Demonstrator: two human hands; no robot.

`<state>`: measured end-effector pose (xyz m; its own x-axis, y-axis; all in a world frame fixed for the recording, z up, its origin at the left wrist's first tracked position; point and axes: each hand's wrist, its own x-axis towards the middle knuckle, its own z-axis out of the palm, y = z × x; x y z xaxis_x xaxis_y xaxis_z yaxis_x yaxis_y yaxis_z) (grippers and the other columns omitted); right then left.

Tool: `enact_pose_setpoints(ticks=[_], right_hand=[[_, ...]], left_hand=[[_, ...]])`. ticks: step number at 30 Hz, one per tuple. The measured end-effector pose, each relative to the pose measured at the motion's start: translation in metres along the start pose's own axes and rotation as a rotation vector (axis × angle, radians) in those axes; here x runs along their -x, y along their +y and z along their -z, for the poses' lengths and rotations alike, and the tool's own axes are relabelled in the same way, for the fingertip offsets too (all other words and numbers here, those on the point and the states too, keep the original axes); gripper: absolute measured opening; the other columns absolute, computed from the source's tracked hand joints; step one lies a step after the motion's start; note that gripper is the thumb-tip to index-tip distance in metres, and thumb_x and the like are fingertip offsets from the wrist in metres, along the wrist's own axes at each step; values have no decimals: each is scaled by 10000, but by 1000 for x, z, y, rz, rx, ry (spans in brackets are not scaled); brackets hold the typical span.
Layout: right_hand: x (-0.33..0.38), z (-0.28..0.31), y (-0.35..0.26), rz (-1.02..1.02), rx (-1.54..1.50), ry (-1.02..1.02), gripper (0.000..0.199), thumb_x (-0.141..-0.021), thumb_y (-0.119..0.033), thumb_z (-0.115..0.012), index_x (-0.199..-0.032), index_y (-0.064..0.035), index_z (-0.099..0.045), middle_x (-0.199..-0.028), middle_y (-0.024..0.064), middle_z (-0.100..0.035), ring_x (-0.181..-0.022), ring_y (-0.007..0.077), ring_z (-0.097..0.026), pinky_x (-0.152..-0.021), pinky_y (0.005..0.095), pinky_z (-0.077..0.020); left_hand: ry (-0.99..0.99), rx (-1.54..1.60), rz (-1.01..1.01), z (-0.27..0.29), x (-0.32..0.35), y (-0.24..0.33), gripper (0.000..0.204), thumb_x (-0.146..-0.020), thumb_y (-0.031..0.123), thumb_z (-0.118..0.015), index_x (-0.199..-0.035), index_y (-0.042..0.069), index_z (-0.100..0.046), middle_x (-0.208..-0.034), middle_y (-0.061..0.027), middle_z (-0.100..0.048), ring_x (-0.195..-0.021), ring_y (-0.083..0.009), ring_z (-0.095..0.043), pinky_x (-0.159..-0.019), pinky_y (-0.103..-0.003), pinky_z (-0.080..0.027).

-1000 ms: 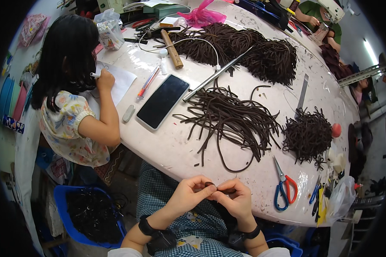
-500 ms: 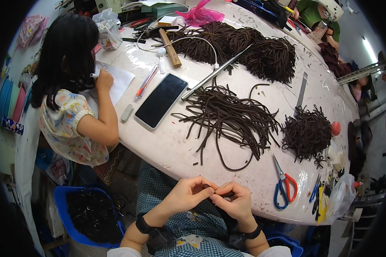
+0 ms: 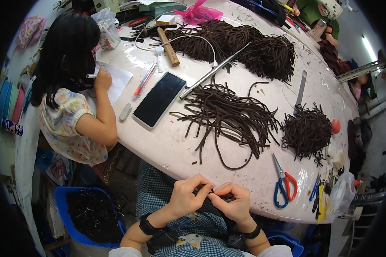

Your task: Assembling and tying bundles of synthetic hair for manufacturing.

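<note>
Just off the table's near edge, above my checked apron [image 3: 193, 235], my left hand [image 3: 188, 193] and my right hand [image 3: 235, 202] meet with thumbs and fingertips pinched. Between them is a short dark brown cord [image 3: 228, 196], mostly covered by the fingers; part of it shows curled inside my right hand. On the table ahead lies a loose spread of long brown cords [image 3: 231, 118]. To its right sits a heap of small knotted cord pieces [image 3: 308, 132]. Scissors [image 3: 284, 184] with one red and one blue handle lie to the right of my hands.
Bundled cords [image 3: 240, 43] fill the back, with a metal rod [image 3: 216, 70] across them. A phone [image 3: 160, 100], a wooden stick [image 3: 168, 47] and a steel ruler [image 3: 301, 88] lie around. At left a person [image 3: 79, 111] writes on paper. A blue basket [image 3: 61, 214] stands below.
My left hand has turned slightly, its fingers curling more as its fingertips shift on the cord. My right hand stays nearly in place. The person at left moves the pen a little.
</note>
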<state>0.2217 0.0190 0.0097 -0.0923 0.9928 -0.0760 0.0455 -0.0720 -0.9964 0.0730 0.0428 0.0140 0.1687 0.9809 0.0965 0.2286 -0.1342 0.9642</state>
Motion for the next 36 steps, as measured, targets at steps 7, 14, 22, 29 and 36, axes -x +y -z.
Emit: enact_pose_setpoints(ticks=[7,14,22,29,36], right_hand=[[-3,14,-11,-395,-557,-182,193,-836,-51,-508,-1000,49,-517,-838,114,-607,-702,122,-582,-594,198,-465],[2,13,-8,-318,-324,-43,152,-859,-54,-465,-966,43,-513,-766,80,-590,-633,98,-560,-529,182,-449],[1,3,-8,87,212,106,75,-797,-11,-541,-854,29,-567,-681,75,-601,-585,121,-588,-515,211,-478],[2,22,-10,-162,-337,53,300,-896,-228,-424,-981,48,-505,-764,112,-603,-619,155,-588,-529,217,-459],[5,19,-8,-218,-169,-167,186,-874,-122,-442,-921,49,-497,-740,84,-585,-621,102,-563,-539,202,-446]], left_hand=[[-24,172,136,11,-6,-5,109,-757,75,-614,-738,-25,-574,-609,-77,-601,-515,-105,-571,-476,-213,-441],[-170,880,488,9,-7,-12,210,-829,156,-556,-912,-37,-558,-762,-67,-592,-661,-120,-588,-601,-217,-480],[-107,515,338,-9,6,-4,196,-730,2,-637,-905,-65,-581,-797,-88,-611,-698,-113,-586,-616,-207,-483],[-102,537,445,-1,0,4,165,-717,28,-651,-858,-49,-612,-775,-63,-633,-691,-91,-597,-597,-190,-481],[-158,618,437,0,1,2,198,-701,33,-680,-862,-50,-599,-813,-94,-617,-717,-114,-589,-640,-205,-488]])
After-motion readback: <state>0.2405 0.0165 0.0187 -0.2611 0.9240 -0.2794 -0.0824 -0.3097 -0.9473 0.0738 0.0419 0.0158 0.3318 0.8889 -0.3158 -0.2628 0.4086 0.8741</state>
